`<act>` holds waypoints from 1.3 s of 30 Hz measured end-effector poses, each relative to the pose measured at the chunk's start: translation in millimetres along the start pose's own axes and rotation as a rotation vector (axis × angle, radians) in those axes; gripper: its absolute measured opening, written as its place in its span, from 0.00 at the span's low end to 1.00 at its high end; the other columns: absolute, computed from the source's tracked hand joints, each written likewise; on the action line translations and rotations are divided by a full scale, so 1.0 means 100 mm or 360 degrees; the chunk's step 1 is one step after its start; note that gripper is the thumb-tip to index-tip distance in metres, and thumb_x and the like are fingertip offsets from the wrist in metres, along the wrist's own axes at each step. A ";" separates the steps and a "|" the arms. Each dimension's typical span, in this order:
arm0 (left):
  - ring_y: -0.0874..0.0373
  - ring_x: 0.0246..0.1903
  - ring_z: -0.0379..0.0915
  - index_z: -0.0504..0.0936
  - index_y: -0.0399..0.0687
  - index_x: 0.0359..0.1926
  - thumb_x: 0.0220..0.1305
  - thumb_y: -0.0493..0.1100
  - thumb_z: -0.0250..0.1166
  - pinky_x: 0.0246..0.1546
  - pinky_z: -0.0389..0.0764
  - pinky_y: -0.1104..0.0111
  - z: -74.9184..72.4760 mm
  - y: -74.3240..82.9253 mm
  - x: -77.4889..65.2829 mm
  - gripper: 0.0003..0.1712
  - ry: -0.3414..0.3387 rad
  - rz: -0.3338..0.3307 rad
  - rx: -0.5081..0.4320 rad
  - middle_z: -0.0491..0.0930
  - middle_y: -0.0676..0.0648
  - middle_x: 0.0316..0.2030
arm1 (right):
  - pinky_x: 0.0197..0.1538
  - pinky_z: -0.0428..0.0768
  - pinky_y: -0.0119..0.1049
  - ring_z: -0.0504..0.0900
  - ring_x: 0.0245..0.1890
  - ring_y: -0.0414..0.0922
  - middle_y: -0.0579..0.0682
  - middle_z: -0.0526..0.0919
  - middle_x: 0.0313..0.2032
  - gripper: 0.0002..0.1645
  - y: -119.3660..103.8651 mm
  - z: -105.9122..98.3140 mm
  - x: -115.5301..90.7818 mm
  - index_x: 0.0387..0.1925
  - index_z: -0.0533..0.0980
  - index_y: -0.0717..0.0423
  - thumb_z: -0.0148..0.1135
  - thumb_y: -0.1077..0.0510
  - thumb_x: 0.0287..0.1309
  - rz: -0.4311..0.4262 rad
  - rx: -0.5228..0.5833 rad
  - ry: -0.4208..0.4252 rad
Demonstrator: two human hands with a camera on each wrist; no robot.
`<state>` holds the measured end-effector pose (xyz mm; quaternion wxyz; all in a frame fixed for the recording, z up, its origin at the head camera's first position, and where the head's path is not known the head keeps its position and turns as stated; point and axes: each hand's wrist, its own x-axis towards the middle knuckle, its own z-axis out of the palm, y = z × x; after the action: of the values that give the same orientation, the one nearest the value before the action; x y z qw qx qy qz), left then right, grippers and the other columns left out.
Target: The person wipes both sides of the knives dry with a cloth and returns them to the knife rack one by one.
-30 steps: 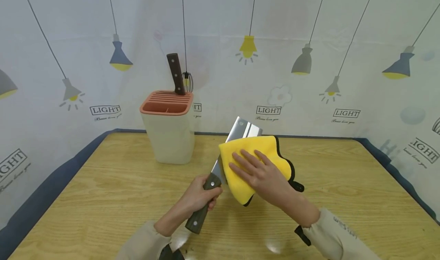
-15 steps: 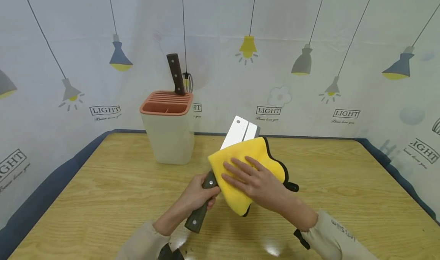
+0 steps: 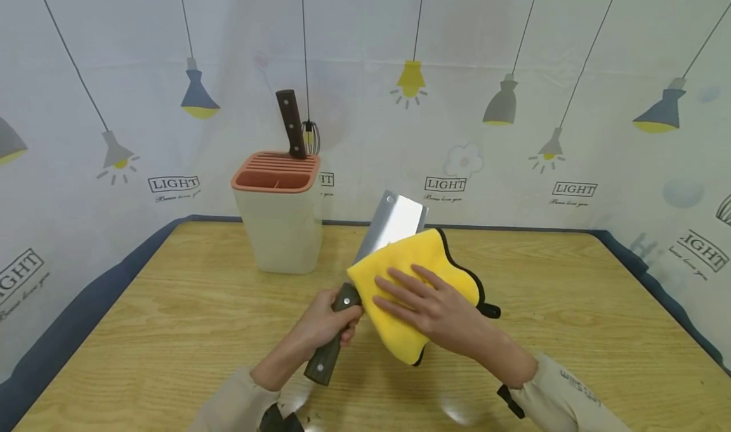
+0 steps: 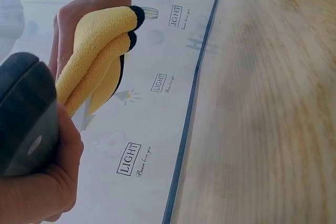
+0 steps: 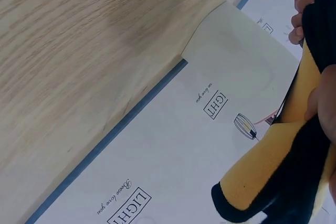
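My left hand [image 3: 325,321] grips the dark handle [image 3: 321,362] of a cleaver, which I hold slanted above the table. Its broad steel blade [image 3: 394,219] points up and away, shiny at the far end. A yellow cloth [image 3: 394,337] with black edging covers the part of the blade nearest the handle. My right hand [image 3: 431,302] holds this cloth against the blade, fingers laid over the top and the thumb out of sight in the head view. In the right wrist view, the cloth [image 5: 262,174] hangs folded, with a digit [image 5: 323,98] pressed to its underside.
A cream knife block [image 3: 280,232] with an orange slotted top stands at the back left of the wooden table [image 3: 188,318]. One dark-handled knife [image 3: 291,124] sticks up from it. Behind is a fabric backdrop [image 3: 365,121] printed with lamps.
The cloth and right hand have slid down the blade toward the handle, baring more of the far end, then shifted slightly back right. The left hand keeps its grip on the cleaver.
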<state>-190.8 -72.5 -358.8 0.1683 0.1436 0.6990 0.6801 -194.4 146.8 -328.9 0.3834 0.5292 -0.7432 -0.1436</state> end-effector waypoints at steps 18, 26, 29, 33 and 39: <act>0.65 0.10 0.61 0.65 0.37 0.31 0.60 0.36 0.54 0.12 0.66 0.75 -0.01 0.01 -0.02 0.07 -0.0026 0.0024 0.0032 0.67 0.50 0.15 | 0.56 0.67 0.48 0.66 0.58 0.51 0.54 0.67 0.59 0.31 0.18 0.08 -0.10 0.56 0.68 0.53 0.44 0.73 0.49 0.0162 0.0048 -0.0072; 0.65 0.11 0.62 0.65 0.37 0.32 0.60 0.36 0.54 0.12 0.66 0.74 0.00 -0.01 -0.01 0.07 -0.0038 0.0016 0.0045 0.67 0.50 0.15 | 0.56 0.67 0.48 0.66 0.58 0.51 0.53 0.68 0.58 0.41 0.26 0.07 -0.10 0.56 0.69 0.52 0.67 0.74 0.35 0.0237 0.0032 -0.0132; 0.65 0.11 0.62 0.65 0.37 0.32 0.60 0.36 0.54 0.12 0.66 0.74 0.00 -0.02 -0.01 0.07 -0.0043 0.0010 0.0043 0.67 0.50 0.15 | 0.55 0.68 0.48 0.67 0.57 0.51 0.53 0.68 0.58 0.41 0.29 0.09 -0.10 0.55 0.70 0.53 0.67 0.74 0.34 0.0265 0.0020 -0.0128; 0.65 0.11 0.62 0.65 0.37 0.32 0.60 0.36 0.54 0.12 0.66 0.74 0.01 -0.03 -0.02 0.06 -0.0049 -0.0002 0.0050 0.67 0.50 0.15 | 0.54 0.69 0.47 0.68 0.57 0.51 0.53 0.69 0.58 0.41 0.33 0.10 -0.10 0.56 0.69 0.52 0.68 0.73 0.34 0.0328 0.0011 -0.0163; 0.65 0.10 0.62 0.65 0.36 0.30 0.59 0.34 0.53 0.12 0.66 0.74 0.03 -0.04 -0.02 0.05 -0.0055 0.0002 0.0072 0.66 0.51 0.14 | 0.54 0.69 0.47 0.66 0.58 0.51 0.53 0.68 0.58 0.42 0.38 0.12 -0.13 0.57 0.68 0.52 0.69 0.72 0.34 0.0440 0.0011 -0.0211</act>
<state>-188.1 -70.7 -362.7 0.1765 0.1595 0.7112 0.6615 -227.2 170.9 -318.6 0.3476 0.4125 -0.8332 -0.1214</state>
